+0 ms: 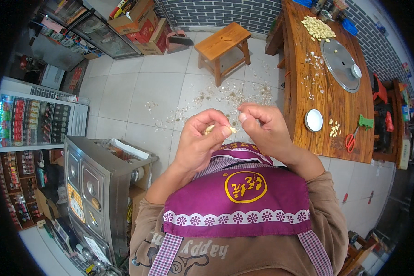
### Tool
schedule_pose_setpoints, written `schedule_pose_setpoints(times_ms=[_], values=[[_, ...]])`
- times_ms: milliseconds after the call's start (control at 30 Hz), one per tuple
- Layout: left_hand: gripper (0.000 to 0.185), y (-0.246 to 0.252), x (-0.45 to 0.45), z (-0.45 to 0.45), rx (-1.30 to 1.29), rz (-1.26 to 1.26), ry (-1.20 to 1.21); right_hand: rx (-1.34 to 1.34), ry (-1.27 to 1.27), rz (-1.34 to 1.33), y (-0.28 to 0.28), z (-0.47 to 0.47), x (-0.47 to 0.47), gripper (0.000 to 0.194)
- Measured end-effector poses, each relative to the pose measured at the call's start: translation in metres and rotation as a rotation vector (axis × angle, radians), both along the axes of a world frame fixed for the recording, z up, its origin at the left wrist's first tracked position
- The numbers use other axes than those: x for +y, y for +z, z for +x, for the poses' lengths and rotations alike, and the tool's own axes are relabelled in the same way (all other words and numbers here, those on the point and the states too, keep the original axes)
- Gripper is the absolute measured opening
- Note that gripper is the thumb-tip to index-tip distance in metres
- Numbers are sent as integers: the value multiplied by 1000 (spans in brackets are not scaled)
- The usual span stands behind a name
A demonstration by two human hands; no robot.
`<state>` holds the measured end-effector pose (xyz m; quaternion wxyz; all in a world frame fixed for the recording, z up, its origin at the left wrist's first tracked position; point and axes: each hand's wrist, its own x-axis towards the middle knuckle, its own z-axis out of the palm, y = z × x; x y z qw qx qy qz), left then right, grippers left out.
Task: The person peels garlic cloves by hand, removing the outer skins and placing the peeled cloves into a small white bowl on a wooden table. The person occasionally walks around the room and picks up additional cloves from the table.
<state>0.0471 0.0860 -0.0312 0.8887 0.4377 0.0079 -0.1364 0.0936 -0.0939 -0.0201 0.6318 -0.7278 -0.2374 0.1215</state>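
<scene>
My left hand [203, 141] pinches a pale garlic clove [233, 130] between thumb and forefinger, in front of the purple apron. More cloves [208, 129] show in the curl of its fingers. Just right of that clove, apart from it, is my right hand [267, 127], its fingers bent and the thumb close to the forefinger. Whether a scrap of skin sits between those fingertips cannot be made out. Beyond both hands, garlic skins [233, 96] lie scattered over the tiled floor [158, 82].
A wooden table [331, 141] on the right bears heaped garlic cloves [317, 27], a round metal lid [338, 62], a white bowl [313, 120], a few loose cloves [334, 127] and red-handled scissors [350, 140]. Ahead stands a wooden stool [222, 38]; at left, a steel counter [100, 172].
</scene>
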Motion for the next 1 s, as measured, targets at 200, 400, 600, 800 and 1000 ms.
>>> schedule_pose_setpoints(times_ms=[200, 400, 600, 800, 1000], values=[[8, -2, 1, 3, 67, -43, 62, -384, -77, -4, 6, 3, 2, 10], [9, -2, -2, -1, 35, 64, 107, -587, -97, -82, 8, 2, 2, 12], [13, -3, -5, -2, -214, 193, 335, -154, -74, 97, 2, 0, 0, 4], [16, -2, -8, -4, -344, 573, 377, 70, -51, 171, 2, -6, 6, 10], [16, -2, -11, -5, -348, 568, 421, 187, -24, 208, 3, -8, 6, 12]])
